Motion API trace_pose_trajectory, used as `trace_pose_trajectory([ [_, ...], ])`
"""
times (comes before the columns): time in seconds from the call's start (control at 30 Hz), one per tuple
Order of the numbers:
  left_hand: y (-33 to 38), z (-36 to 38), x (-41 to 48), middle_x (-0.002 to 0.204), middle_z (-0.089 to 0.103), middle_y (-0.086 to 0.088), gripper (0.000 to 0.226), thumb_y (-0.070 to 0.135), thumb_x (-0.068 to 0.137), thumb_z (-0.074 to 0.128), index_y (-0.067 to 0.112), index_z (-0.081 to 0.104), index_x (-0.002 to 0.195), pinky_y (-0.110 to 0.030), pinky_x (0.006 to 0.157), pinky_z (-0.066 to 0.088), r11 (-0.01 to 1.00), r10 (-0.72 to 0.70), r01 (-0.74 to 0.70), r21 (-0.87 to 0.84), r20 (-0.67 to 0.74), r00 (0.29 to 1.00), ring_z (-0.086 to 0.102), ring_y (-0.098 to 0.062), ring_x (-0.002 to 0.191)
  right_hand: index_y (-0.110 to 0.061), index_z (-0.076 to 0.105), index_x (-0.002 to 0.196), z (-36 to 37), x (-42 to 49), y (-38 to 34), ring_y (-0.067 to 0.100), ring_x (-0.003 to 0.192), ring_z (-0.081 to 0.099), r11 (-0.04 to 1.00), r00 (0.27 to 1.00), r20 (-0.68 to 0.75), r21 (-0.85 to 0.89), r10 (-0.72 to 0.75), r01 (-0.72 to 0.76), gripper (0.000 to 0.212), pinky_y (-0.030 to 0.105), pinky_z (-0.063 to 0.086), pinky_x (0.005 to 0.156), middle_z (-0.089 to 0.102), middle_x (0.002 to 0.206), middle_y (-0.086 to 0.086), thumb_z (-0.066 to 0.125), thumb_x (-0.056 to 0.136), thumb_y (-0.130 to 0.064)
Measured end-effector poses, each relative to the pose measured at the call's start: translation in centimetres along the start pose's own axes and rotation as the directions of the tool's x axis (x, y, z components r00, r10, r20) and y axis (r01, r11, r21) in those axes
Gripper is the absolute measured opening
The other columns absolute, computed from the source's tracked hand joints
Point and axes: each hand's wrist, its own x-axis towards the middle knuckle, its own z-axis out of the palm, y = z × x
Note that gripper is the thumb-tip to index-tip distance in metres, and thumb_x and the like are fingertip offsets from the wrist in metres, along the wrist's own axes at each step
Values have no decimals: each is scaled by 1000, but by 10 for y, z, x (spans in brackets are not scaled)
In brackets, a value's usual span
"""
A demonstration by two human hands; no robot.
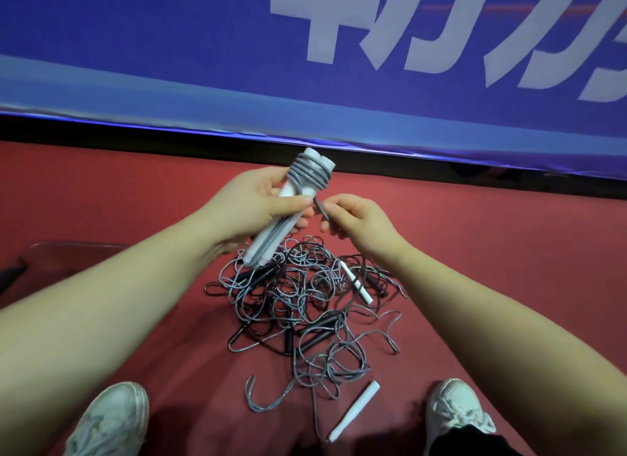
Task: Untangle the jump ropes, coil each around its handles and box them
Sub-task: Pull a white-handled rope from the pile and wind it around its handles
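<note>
Tangle (298, 303) on red floor (481, 238), banner (169, 65) beyond

matt white handles (271, 231), glossy grey cord (307, 174)

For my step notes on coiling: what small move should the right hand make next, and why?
Probably carry the pinched rope once more round the handles, snug beside the existing turns. The left hand grips the two white handles together, grey rope is wound only near their far end, and the right hand pinches the rope just beside that coil.
</note>
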Motion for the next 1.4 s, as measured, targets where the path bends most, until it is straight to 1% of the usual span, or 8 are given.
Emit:
trace_pose_trajectory([
  [0.1, -1, -5, 4, 70, 71, -2, 10, 3, 88, 60, 13, 63, 90, -26, 63, 58, 1000, -30, 29, -8, -65, 997, 67, -13, 62, -30, 52, 79, 13, 0, -8, 4, 56, 46, 929, 994, -68, -368, -81, 50, 25, 31, 40, 65, 52, 60, -11, 42, 100, -24],
  [0.27, -2, -20, 12, 66, 69, -1, 12, 1, 87, 62, 12, 63, 83, -21, 59, 56, 998, -7, 17, 54, -174, 985, 65, -9, 56, -24, 47, 103, 29, -1, -20, 5, 55, 42, 957, 994, -31, -276, -100, 88, 12, 29, 36, 59, 47, 66, -8, 45, 97, -35],
  [0.43, -12, -23, 10, 73, 71, -3, 10, 9, 85, 66, 15, 66, 77, -29, 73, 54, 956, 17, 43, 292, -200, 980, 67, -15, 68, -20, 63, 87, 23, 4, -19, 14, 61, 54, 944, 998, -69, -329, -15, -9, 22, 33, 46, 64, 55, 65, -8, 45, 98, -26],
  [0.67, -9, -29, 19, 67, 67, -1, 10, 4, 87, 63, 10, 62, 79, -18, 56, 55, 997, 2, 22, 80, -289, 957, 64, -6, 53, -17, 53, 89, 30, 9, -10, 4, 40, 36, 977, 982, -21, 110, 187, -184, 22, 15, 30, 42, 43, 60, -2, 36, 102, -19],
  [0.87, -20, -33, 24, 73, 67, -4, 8, 7, 86, 65, 13, 64, 81, -27, 68, 55, 970, 9, 68, 233, -314, 949, 65, -13, 61, -18, 51, 75, 21, 4, 0, -1, 37, 38, 966, 971, 28, -110, 238, -234, 34, 12, 30, 40, 46, 59, -3, 32, 103, -22],
  [1.1, -30, -39, 31, 80, 66, -5, 15, 30, 86, 66, 15, 64, 83, -33, 67, 40, 636, 123, 199, 746, -353, 928, 58, -23, 75, -6, 60, 97, 26, -2, -16, 24, 70, 49, 778, 987, 16, -617, 162, -118, 32, 32, 36, 61, 55, 77, 5, 33, 102, -22],
  [1.23, -39, -26, 31, 88, 62, -6, 25, 35, 89, 61, 13, 62, 101, -31, 64, 34, 359, 136, 202, 911, -265, 955, 51, -26, 80, -14, 59, 80, 29, -3, -40, 9, 49, 43, 853, 971, 102, -504, 216, -137, 36, 25, 34, 49, 48, 61, -5, 33, 102, -25],
  [1.4, -39, -5, 31, 89, 65, -2, 17, 24, 90, 58, 23, 64, 106, -30, 64, 37, 221, 149, 38, 974, -72, 986, 60, -27, 86, -7, 60, 82, 15, 2, -56, 13, 45, 35, 921, 917, 169, -222, 360, -321, 35, 24, 27, 47, 44, 58, 3, 45, 97, -34],
])
